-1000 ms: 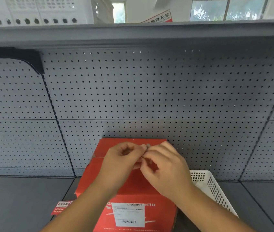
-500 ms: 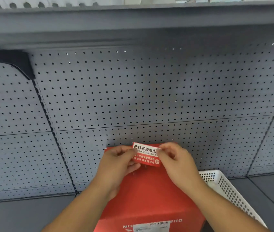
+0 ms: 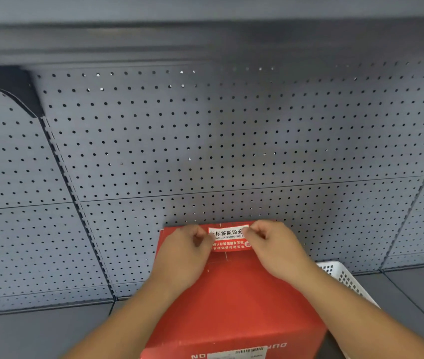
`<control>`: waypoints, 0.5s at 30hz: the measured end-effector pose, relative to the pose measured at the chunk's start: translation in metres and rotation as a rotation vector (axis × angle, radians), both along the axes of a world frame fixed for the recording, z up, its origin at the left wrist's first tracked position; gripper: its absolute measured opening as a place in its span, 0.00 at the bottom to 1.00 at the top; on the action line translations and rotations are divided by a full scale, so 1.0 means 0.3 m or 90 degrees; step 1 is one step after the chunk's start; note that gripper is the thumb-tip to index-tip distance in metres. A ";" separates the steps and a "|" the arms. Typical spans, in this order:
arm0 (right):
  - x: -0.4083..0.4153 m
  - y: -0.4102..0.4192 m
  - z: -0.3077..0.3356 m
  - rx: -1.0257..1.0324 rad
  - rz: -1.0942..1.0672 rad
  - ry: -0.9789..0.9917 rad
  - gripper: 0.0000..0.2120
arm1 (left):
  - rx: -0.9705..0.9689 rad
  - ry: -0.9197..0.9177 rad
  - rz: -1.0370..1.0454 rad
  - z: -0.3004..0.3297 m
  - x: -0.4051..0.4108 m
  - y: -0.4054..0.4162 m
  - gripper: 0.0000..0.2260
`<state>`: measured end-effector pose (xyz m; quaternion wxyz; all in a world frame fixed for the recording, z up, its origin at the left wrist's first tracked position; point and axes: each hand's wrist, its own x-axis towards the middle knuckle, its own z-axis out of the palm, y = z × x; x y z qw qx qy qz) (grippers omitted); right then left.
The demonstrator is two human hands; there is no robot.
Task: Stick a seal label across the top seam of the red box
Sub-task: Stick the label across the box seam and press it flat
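Red box (image 3: pixel 236 294): cardboard, standing on a grey shelf against the peg wall (image 3: pixel 231 138), with a white basket (image 3: pixel 345 278) just beside it.
Seal label (image 3: pixel 229 238): red and white, held over the far end of the box top, where a thin seam line shows under it.
Left hand (image 3: pixel 182 252): pinching the label's left end.
Right hand (image 3: pixel 275 244): pinching the label's right end.
Could go wrong: the label may land crooked or off the seam if one hand drops first.
Also: it may wrinkle or stick to a finger.
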<state>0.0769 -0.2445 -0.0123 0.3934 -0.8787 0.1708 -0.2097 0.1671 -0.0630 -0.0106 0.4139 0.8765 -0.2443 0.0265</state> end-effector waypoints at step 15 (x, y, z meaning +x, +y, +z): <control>0.035 -0.034 -0.129 -0.256 0.012 0.034 0.19 | 0.187 -0.071 0.028 -0.074 -0.014 -0.009 0.15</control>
